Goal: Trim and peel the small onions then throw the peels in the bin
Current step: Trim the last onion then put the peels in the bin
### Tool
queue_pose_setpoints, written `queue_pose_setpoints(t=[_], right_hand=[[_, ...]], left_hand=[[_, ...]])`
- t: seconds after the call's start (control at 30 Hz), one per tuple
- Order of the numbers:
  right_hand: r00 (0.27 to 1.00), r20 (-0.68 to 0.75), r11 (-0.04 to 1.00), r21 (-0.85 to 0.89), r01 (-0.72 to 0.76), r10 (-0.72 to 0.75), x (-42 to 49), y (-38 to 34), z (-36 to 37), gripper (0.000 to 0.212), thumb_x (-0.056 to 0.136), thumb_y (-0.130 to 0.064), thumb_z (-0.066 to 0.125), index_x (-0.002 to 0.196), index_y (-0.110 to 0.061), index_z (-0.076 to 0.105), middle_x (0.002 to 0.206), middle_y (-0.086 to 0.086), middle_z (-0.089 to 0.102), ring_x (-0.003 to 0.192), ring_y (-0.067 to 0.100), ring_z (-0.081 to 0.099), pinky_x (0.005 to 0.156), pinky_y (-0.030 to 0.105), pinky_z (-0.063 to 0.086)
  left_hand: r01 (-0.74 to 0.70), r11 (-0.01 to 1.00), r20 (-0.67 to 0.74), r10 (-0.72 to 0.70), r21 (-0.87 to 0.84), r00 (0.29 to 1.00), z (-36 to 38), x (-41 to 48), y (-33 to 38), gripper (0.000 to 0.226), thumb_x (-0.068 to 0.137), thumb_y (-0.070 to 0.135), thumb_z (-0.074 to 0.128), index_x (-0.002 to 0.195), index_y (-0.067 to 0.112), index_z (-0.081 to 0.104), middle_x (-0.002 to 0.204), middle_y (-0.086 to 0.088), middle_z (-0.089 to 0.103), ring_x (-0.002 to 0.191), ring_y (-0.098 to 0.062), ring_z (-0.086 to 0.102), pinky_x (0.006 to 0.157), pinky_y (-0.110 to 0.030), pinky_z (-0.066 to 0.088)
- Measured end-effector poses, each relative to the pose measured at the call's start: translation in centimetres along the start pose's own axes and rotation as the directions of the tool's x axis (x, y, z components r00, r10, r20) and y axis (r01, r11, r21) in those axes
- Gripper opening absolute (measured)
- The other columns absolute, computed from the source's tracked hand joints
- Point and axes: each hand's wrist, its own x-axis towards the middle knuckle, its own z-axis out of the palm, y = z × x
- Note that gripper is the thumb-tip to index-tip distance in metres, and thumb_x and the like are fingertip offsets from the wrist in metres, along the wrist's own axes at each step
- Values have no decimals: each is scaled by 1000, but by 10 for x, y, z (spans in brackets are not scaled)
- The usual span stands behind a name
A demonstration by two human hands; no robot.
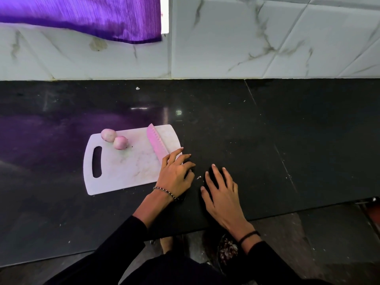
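Note:
Two small pale-pink onions [108,135] [120,142] lie touching each other at the far left corner of a white cutting board [123,171]. A pink knife [156,142] lies on the board's right side, its blade pointing away from me. My left hand [174,175] rests over the knife's handle end at the board's right edge with its fingers spread and nearly straight. The handle itself is hidden under the hand. My right hand [222,192] lies flat on the black counter just right of it, fingers spread, holding nothing.
A tiny peel scrap [198,177] lies on the black counter [287,130] between my hands. Below the counter's front edge sits a dark container with what looks like peels [227,249]. Marble-tiled wall [246,38] and a purple curtain [92,15] stand behind.

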Motion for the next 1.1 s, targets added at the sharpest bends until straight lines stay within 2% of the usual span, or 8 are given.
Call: queue_pose_setpoints(t=[0.1, 0.23, 0.5, 0.63, 0.83, 0.93, 1.03, 1.1], right_hand=[[998, -44, 998, -32, 54, -55, 4, 1, 0, 57, 104, -49, 32, 138, -13, 61, 161, 6, 39, 147, 33, 34, 105, 48, 44], [993, -58, 994, -44, 103, -105, 4, 0, 2, 53, 105, -47, 35, 136, -14, 62, 160, 4, 41, 145, 31, 36, 103, 47, 47], [999, -48, 995, -97, -26, 22, -19, -7, 10, 63, 105, -49, 30, 143, -7, 56, 162, 12, 36, 146, 34, 38, 105, 48, 45], [999, -46, 994, -105, -9, 4, -18, -13, 16, 64, 106, -50, 26, 148, -8, 50, 167, 11, 26, 150, 36, 31, 107, 49, 43], [997, -70, 995, -93, 30, -36, -11, -14, 19, 62, 106, -49, 24, 149, -11, 49, 168, 5, 24, 151, 36, 30, 106, 48, 44], [996, -37, 992, -102, 73, -77, -6, -8, 15, 60, 107, -48, 24, 153, -15, 44, 168, 2, 23, 152, 37, 27, 108, 49, 42], [992, 32, 989, -77, 123, -120, 1, 0, 8, 61, 106, -51, 19, 158, -23, 35, 170, -3, 14, 155, 36, 15, 115, 51, 32], [992, 52, 994, -10, 113, -112, 7, 7, 3, 62, 103, -56, 19, 156, -29, 37, 170, -5, 15, 155, 34, 12, 116, 51, 27]], left_hand=[[-4, 1000, -6, 4, 3, 1000, 2, 2, 1, 24, 91, 22, 60, 111, 20, 72, 138, 0, 57, 144, -24, 28, 114, -39, 19], [-2, 1000, -6, 2, -2, 1000, 3, 4, 4, 24, 91, 23, 60, 111, 19, 72, 138, 0, 56, 145, -24, 27, 114, -40, 20], [4, 1000, -10, -4, -3, 1000, 0, 8, 5, 23, 92, 21, 60, 112, 20, 72, 139, 0, 56, 145, -24, 27, 115, -42, 20], [20, 1000, -24, -20, -10, 1000, -1, 7, 5, 22, 91, 19, 61, 110, 19, 72, 138, -1, 57, 145, -24, 27, 115, -41, 19], [37, 999, -50, -37, -3, 998, -1, 4, 2, 19, 88, 16, 65, 105, 18, 74, 133, -3, 60, 142, -28, 33, 113, -44, 23], [36, 999, -51, -36, 5, 998, 0, 3, 2, 19, 88, 15, 64, 104, 18, 74, 133, -3, 61, 141, -28, 33, 112, -44, 24], [33, 999, -68, -33, 3, 997, 2, 4, 2, 18, 85, 13, 66, 100, 17, 74, 130, -3, 63, 140, -29, 36, 109, -44, 28], [30, 1000, -83, -30, 2, 996, 4, 4, 2, 18, 83, 11, 67, 98, 17, 75, 127, -3, 64, 138, -30, 39, 107, -43, 29]])
